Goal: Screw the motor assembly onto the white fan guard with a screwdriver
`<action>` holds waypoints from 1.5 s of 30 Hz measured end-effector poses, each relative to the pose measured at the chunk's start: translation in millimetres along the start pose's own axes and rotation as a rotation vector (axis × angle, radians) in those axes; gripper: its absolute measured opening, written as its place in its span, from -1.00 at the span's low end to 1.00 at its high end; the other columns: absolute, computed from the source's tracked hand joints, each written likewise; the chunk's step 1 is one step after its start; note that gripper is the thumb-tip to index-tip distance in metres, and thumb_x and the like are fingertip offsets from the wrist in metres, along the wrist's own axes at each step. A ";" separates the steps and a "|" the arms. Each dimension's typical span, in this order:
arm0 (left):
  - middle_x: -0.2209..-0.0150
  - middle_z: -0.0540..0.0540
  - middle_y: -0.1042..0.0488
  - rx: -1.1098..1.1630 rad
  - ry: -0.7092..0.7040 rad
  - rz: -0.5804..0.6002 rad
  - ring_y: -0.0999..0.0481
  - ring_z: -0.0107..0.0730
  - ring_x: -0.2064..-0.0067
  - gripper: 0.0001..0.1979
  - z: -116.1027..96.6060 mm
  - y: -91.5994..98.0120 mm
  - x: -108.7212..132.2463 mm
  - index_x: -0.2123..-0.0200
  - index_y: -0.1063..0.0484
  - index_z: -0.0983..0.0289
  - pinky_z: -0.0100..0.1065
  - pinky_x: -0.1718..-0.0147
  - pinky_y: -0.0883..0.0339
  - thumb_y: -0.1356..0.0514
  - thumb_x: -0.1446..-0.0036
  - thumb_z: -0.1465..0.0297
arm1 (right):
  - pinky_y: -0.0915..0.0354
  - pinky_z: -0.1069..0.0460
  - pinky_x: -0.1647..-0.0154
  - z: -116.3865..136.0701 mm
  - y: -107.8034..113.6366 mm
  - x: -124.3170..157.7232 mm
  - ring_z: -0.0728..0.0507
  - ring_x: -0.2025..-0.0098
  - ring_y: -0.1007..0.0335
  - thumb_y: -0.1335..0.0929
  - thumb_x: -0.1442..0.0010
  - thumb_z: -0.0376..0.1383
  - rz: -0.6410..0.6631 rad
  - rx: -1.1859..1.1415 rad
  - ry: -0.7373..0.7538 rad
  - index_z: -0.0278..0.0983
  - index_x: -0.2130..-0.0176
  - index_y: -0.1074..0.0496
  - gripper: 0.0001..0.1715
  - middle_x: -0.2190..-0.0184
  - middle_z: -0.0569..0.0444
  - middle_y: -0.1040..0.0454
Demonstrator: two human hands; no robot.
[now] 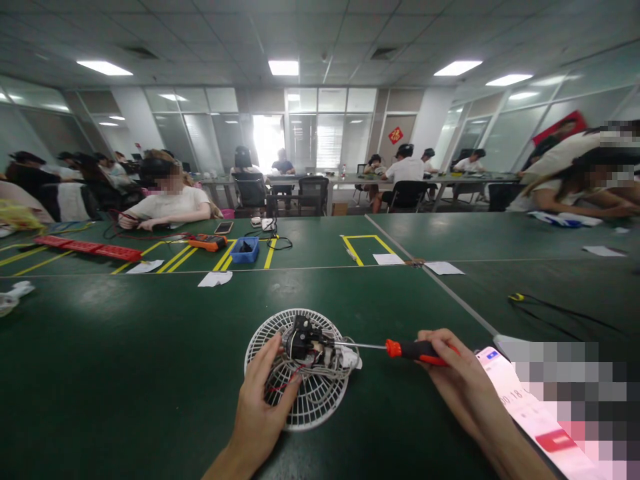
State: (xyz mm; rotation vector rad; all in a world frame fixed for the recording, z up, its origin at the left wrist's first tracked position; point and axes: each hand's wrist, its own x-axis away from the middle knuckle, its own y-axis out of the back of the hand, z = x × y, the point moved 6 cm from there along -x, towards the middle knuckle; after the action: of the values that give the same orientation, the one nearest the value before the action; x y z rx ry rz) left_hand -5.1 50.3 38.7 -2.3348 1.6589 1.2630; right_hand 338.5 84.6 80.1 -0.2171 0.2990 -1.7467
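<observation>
A round white fan grille [253, 333] lies on the green table in front of me. On it sits a black fan motor [301, 339] with a coil of pale cable [325, 381] and a thin red wire. My left hand [261, 397] is curled around the motor's left side, thumb low and fingers high. My right hand [453, 373] grips a black-and-orange screwdriver [413, 351] by its handle. Its shaft points left, level with the table, and the tip reaches the motor's right side. Whether the tip sits in a screw is too small to tell.
At the right lies a phone [530, 407] with a lit screen, close to my right forearm. Farther off are a blue bin [245, 250], an orange multimeter [207, 243], red trays [87, 247], white papers [215, 279] and a black cable [555, 310]. Several people sit around the tables.
</observation>
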 end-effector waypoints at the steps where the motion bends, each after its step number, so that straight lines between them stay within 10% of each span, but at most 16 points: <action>1: -0.27 0.20 -0.45 -0.001 -0.001 -0.001 -0.48 -0.04 -0.27 -0.37 -0.2 -0.1 -0.1 -0.35 -0.28 0.11 0.07 -0.25 -0.40 -0.31 -0.24 0.29 | -0.36 0.07 0.23 -0.9 0.5 -0.8 -0.14 0.21 -0.29 -0.60 -0.03 -0.03 -0.014 0.004 -0.001 -0.18 0.41 -0.55 -0.67 0.30 0.10 -0.39; 12: -0.24 0.16 -0.48 -0.006 -0.014 -0.016 -0.50 -0.10 -0.23 -0.40 -0.1 0.1 1.4 -0.33 -0.30 0.08 0.01 -0.24 -0.43 -0.31 -0.25 0.30 | -0.43 0.00 0.17 -0.1 7.1 -2.7 -0.20 0.17 -0.43 -0.58 -0.01 0.04 -0.060 0.115 0.026 -0.17 0.29 -0.64 -0.61 0.28 0.04 -0.55; 20: -0.25 0.20 -0.47 0.017 -0.003 -0.016 -0.48 -0.08 -0.26 -0.43 1.1 0.0 1.6 -0.30 -0.34 0.11 0.02 -0.26 -0.40 -0.31 -0.24 0.32 | -0.21 0.01 0.65 -10.7 14.7 -9.4 -0.13 0.63 -0.33 -0.42 -0.12 0.21 -0.069 0.342 -0.060 -0.22 0.19 -0.52 -0.41 0.63 0.12 -0.44; 37: -0.27 0.28 -0.43 0.077 0.010 -0.010 -0.46 -0.04 -0.28 -0.60 -2.1 2.4 2.9 -0.13 -0.37 0.20 0.01 -0.24 -0.40 -0.27 -0.23 0.37 | -0.40 0.00 0.31 -1.1 4.4 -1.3 -0.18 0.27 -0.41 -0.45 0.03 -0.25 -0.006 0.027 0.033 -0.17 0.23 -0.58 -0.72 0.29 0.04 -0.50; 45: -0.25 0.28 -0.43 0.065 -0.013 0.012 -0.43 -0.03 -0.30 -0.51 -3.5 4.0 3.5 -0.21 -0.30 0.20 0.04 -0.27 -0.37 -0.21 -0.21 0.44 | -0.21 0.01 0.65 -10.3 13.3 -7.9 -0.16 0.66 -0.34 -0.39 -0.16 0.24 -0.080 0.323 -0.088 -0.17 0.17 -0.46 -0.43 0.64 0.14 -0.43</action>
State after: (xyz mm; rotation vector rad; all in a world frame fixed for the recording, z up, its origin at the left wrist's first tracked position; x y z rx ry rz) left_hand -5.8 44.3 40.5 -2.2785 1.6865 1.2044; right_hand 349.3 90.8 66.2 -0.0716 -0.0586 -1.8306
